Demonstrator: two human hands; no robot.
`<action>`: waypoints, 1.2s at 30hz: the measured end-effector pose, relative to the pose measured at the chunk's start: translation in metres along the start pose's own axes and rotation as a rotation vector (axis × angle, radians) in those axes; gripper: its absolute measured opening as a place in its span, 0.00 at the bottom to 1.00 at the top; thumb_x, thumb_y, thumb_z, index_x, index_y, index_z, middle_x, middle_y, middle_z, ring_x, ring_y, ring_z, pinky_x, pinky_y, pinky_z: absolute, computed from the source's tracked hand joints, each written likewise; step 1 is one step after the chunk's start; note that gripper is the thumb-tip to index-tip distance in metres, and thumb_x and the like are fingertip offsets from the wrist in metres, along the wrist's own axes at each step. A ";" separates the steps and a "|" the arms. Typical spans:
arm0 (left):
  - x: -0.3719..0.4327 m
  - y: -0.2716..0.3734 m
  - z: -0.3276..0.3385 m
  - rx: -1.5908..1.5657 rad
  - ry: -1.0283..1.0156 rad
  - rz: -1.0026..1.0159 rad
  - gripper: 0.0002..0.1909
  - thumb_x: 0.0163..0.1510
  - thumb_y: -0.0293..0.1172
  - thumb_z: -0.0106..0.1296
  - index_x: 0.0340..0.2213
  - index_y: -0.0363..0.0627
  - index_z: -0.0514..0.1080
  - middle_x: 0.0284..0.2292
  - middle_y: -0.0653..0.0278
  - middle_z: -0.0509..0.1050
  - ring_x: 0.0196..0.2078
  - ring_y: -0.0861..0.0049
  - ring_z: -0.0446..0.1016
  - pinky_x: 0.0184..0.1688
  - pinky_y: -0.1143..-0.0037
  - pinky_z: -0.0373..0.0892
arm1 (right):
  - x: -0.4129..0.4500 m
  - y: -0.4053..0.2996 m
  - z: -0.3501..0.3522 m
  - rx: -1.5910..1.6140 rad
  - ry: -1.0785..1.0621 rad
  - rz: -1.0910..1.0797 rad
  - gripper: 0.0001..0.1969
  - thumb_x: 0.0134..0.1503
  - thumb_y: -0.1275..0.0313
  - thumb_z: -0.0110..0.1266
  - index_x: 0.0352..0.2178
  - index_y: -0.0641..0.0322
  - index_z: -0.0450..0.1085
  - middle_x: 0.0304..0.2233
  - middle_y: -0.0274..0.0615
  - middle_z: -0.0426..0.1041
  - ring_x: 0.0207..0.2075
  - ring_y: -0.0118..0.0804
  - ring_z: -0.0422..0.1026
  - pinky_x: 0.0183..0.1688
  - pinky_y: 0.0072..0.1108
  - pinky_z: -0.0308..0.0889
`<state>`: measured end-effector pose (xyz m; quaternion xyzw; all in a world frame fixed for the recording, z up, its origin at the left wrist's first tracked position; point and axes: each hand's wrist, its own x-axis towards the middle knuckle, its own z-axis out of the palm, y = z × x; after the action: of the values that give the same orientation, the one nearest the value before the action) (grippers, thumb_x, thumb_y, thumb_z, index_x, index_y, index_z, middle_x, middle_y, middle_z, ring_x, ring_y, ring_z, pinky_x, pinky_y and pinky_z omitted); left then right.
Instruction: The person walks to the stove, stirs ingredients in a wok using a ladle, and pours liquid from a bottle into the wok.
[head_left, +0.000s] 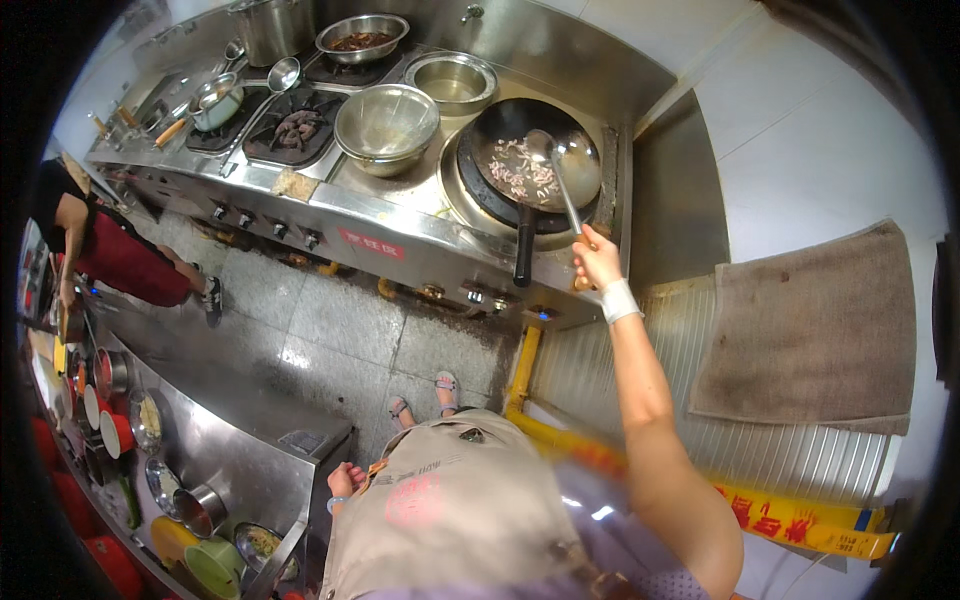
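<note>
My right hand (598, 259) is closed around the wooden handle end of a long metal ladle (568, 196). The ladle's bowl rests inside a black wok (581, 142), among pale sliced pieces of food (511, 176), perhaps meat. The wok sits tilted on a round burner ring (466, 196), its black handle (527, 247) pointing towards me. My left hand (345, 480) hangs low beside my beige apron (450, 510), fingers curled near an orange-brown item (373, 474). Whether it grips that item cannot be made out.
Left of the wok stand a mesh strainer over a bowl (386, 127) and a metal pot of liquid (451, 81). A steel counter (247, 450) behind me on the left carries several bowls. Another person (127, 255) stands further left. A towel (810, 330) hangs at right.
</note>
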<state>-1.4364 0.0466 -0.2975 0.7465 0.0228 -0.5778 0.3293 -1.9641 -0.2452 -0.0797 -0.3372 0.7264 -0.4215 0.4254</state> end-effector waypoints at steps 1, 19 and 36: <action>-0.006 0.003 0.002 -0.005 0.012 0.003 0.12 0.53 0.34 0.40 0.26 0.35 0.65 0.21 0.55 0.71 0.18 0.74 0.70 0.15 0.77 0.63 | 0.007 0.004 -0.011 -0.052 0.032 -0.065 0.26 0.49 0.75 0.48 0.52 0.54 0.56 0.17 0.36 0.66 0.10 0.24 0.61 0.11 0.18 0.57; -0.002 0.000 -0.001 0.089 -0.026 -0.042 0.11 0.53 0.35 0.40 0.27 0.40 0.65 0.19 0.60 0.70 0.17 0.75 0.68 0.15 0.76 0.62 | -0.114 -0.029 -0.048 -0.344 -0.106 -0.102 0.23 0.48 0.77 0.50 0.48 0.56 0.62 0.17 0.30 0.67 0.11 0.19 0.59 0.13 0.16 0.57; -0.006 0.009 -0.004 0.145 -0.010 -0.013 0.11 0.52 0.37 0.40 0.28 0.42 0.66 0.19 0.63 0.70 0.17 0.76 0.69 0.16 0.76 0.63 | -0.062 -0.008 0.010 0.245 -0.118 0.110 0.29 0.52 0.74 0.47 0.55 0.54 0.49 0.17 0.33 0.62 0.12 0.23 0.59 0.11 0.16 0.55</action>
<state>-1.4318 0.0438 -0.2876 0.7652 -0.0156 -0.5839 0.2708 -1.9290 -0.1989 -0.0546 -0.2668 0.6607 -0.4624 0.5278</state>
